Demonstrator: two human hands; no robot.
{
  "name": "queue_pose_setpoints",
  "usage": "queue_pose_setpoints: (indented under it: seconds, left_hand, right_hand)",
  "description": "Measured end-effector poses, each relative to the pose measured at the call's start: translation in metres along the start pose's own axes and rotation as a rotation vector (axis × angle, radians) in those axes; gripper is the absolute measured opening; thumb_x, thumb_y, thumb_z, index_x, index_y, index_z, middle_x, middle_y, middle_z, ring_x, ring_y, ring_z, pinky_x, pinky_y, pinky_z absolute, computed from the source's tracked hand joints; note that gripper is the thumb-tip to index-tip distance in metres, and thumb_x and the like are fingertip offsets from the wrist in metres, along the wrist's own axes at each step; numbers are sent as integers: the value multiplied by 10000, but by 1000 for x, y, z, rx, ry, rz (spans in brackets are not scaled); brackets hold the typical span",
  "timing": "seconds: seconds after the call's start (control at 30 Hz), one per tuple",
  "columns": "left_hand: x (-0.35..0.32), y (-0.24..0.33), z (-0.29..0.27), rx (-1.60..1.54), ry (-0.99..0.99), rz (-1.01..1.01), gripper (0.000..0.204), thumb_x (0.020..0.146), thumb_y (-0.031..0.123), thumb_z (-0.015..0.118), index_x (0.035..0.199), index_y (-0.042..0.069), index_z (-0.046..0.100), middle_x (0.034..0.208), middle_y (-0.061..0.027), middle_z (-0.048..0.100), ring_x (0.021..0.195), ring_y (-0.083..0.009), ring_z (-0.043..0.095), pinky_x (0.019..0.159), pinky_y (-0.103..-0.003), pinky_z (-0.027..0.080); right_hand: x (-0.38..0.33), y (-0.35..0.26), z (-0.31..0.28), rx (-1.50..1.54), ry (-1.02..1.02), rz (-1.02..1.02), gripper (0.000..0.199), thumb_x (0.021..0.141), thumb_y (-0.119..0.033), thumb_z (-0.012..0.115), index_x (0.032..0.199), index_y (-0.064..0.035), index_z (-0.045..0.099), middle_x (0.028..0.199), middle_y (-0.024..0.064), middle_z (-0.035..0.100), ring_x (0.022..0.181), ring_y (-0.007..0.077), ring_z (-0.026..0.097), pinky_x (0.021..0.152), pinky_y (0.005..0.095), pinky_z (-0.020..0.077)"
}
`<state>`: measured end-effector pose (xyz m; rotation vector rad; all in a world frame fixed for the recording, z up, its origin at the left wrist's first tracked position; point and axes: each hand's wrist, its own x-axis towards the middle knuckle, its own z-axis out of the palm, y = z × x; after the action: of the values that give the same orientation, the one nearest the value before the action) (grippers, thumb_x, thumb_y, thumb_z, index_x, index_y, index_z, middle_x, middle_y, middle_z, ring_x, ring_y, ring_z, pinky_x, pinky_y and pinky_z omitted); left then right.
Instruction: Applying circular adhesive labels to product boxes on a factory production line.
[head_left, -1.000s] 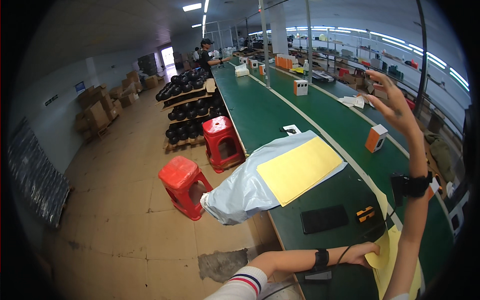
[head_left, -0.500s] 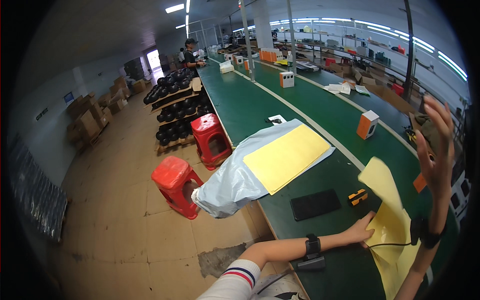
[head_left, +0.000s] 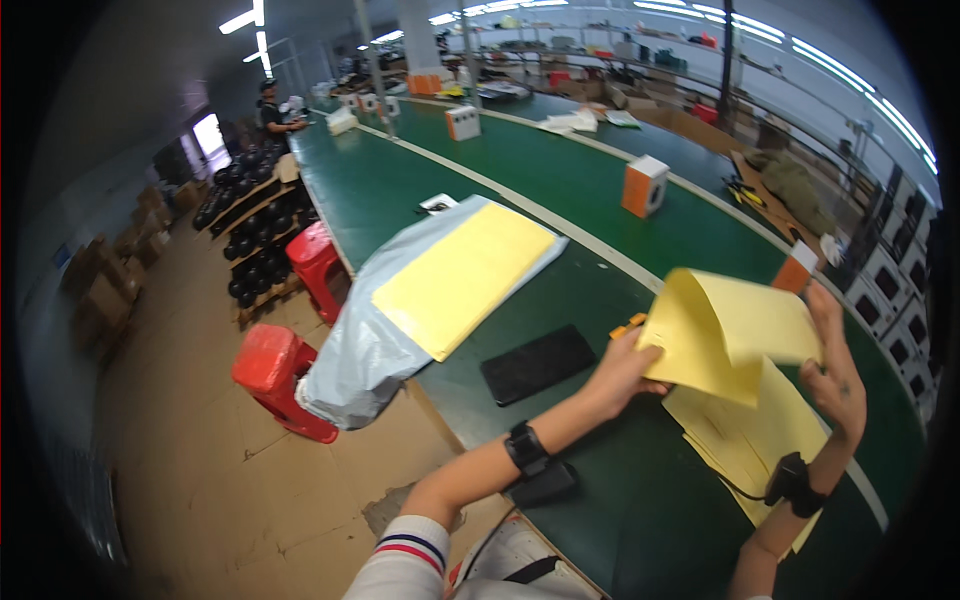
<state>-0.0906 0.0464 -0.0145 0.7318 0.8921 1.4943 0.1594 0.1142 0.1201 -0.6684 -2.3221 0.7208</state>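
Note:
My left hand (head_left: 625,373) is closed on the left side of a curled yellow paper sheet (head_left: 765,315), thumb on top. The sheet is lifted off the table and bends into a loop beside that hand. At its far right end, my right hand (head_left: 838,372) has its fingers stretched and apart, right against the paper's edge. Below lies a loose stack of yellow sheets (head_left: 740,430) on the green table. An orange-yellow small object (head_left: 628,325) is partly hidden behind my left hand. A black phone-like slab (head_left: 537,364) lies to the left of it.
Another yellow stack (head_left: 465,280) rests on a grey plastic bag (head_left: 350,360) overhanging the table edge. Orange-and-white boxes (head_left: 645,187) stand along the green table (head_left: 540,160). Red stools (head_left: 272,365) are on the left. A person (head_left: 272,115) stands at the far end.
My left hand has raised a yellow sheet from the stack. My right hand has come down from its raised position to the sheet's right end. The view has turned to the right.

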Motion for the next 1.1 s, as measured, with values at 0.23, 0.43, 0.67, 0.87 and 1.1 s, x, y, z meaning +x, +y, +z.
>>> queue_pose_setpoints:
  seconds: [0.23,0.43,0.67,0.87,1.1]
  left_hand:
    - [2,-8,3,125,-85,-50,343,877,100,507,1204,9,456,1043,-86,606,850,-142,623,662,-279,531]
    - [-4,-11,15,229,-109,31,382,928,171,493,1268,20,405,1130,-73,575,967,-139,601,778,-299,526]
    - [-11,-10,22,132,-136,130,333,942,212,486,1216,31,427,1108,-66,576,959,-134,608,763,-300,543]
    - [-15,-5,23,83,-176,209,315,926,183,518,1186,17,453,1076,-67,583,930,-120,604,752,-271,527]
    - [-20,-8,23,297,-178,279,294,904,159,551,1126,-31,521,1028,-74,606,892,-93,582,744,-237,483]
  right_hand:
    - [14,42,7,-45,48,92,859,671,-194,764,1376,-70,290,1332,162,399,1204,284,444,1029,398,340]
    - [20,31,25,-255,639,41,660,756,-171,689,1326,-67,372,1258,162,473,1126,302,501,963,370,397]
    - [11,9,59,-544,66,-277,526,753,-204,700,1212,-78,475,1241,148,502,1128,310,495,943,366,379]
    - [17,17,71,-343,-109,-199,301,755,-209,693,982,-64,558,1147,105,584,1066,295,535,900,372,405]
    - [16,18,74,-217,-118,-314,146,817,-154,598,877,-27,559,938,110,612,877,294,581,753,362,462]
